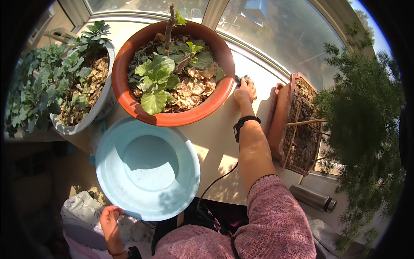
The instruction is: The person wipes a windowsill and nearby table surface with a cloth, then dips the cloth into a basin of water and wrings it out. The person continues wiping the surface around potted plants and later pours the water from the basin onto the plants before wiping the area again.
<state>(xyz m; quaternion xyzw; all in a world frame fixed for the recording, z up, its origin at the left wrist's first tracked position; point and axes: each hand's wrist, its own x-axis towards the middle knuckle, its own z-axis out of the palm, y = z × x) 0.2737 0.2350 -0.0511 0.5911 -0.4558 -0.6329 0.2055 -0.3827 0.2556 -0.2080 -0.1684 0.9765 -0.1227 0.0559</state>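
A light blue plastic basin stands in front of me, partly shaded. My left hand is at its lower left rim, fingers bent; whether it grips the rim cannot be told. Behind the basin, a round terracotta-coloured pot holds soil, a leafy green plant, a bare cut stem and dry leaves. Just right of this pot, my right hand has its fingers over a small dark object, mostly hidden by the hand and too unclear to name.
At left stands a pale planter of dense leafy plants. A rectangular brown planter with soil and sticks is on the right, near a feathery green plant and a metal flask. Windows line the back. A black cable runs towards my lap.
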